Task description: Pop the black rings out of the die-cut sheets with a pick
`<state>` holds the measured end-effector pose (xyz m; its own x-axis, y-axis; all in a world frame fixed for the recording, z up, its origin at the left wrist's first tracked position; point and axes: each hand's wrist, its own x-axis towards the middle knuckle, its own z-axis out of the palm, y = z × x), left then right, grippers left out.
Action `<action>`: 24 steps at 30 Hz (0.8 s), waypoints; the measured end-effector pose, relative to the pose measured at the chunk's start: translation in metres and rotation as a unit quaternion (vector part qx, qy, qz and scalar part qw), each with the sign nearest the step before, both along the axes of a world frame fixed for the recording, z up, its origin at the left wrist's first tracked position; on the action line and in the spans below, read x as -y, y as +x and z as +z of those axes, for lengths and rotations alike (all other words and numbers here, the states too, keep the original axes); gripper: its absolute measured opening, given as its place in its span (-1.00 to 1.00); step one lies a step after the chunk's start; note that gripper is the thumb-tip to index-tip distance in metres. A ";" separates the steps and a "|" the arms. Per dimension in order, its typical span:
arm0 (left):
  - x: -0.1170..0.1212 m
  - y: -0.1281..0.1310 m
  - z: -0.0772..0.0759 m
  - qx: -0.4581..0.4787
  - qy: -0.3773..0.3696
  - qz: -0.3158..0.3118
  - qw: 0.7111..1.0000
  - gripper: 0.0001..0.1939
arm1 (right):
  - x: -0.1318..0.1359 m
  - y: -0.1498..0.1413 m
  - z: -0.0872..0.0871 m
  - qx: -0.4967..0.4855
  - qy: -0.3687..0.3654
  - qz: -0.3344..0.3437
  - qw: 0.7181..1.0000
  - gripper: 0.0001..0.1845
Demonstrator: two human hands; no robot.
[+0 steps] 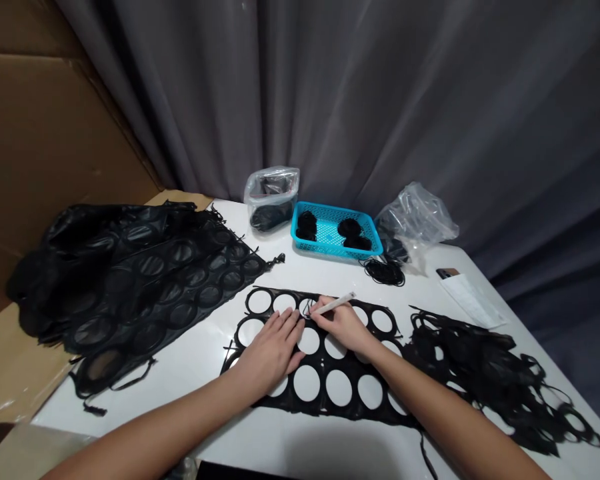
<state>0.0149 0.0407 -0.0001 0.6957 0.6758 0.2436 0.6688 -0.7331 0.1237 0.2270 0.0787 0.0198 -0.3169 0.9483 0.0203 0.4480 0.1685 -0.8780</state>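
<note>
A black sheet with rows of round cut-outs (323, 373) lies flat on the white table, which shows through its holes. My left hand (275, 343) rests palm down on the sheet's left part, fingers stretched out. In my right hand (341, 325) is a slim white pen-like tool (336, 303), its tip pointing down at a hole in the top row. A thin dark strand shows in that hole by the tip; whether the tip touches it I cannot tell.
Left lies a large black perforated sheet (180, 283), right a heap of black scraps (500, 373). Behind stand a clear bag (273, 190), a blue basket (325, 250) with black ring bundles, another plastic bag (420, 217), loose black rings (384, 272) and white paper (473, 300).
</note>
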 end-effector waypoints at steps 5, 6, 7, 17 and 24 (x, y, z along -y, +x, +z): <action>0.003 -0.003 -0.005 -0.003 0.002 0.005 1.000 -0.50 | -0.001 0.002 -0.004 -0.012 -0.003 0.003 1.000 -0.91; 0.003 -0.003 -0.005 0.000 0.002 0.004 1.000 -0.51 | -0.002 0.002 -0.004 -0.014 -0.004 0.004 1.000 -0.91; 0.003 -0.003 -0.004 0.003 0.002 0.004 1.000 -0.51 | -0.002 0.002 -0.004 -0.018 -0.004 0.004 1.000 -0.91; 0.004 -0.003 -0.002 -0.006 0.000 0.006 1.000 -0.51 | 0.008 -0.001 -0.003 0.059 0.127 0.042 0.989 -0.84; 0.003 -0.005 -0.007 -0.015 0.007 0.014 1.000 -0.48 | -0.008 0.005 -0.009 0.241 0.297 0.077 0.921 -0.83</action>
<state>0.0098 0.0377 -0.0069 0.6835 0.6916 0.2336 0.6922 -0.7156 0.0932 0.2320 0.0870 0.0104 -0.5552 0.7580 0.3422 0.6917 0.6493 -0.3162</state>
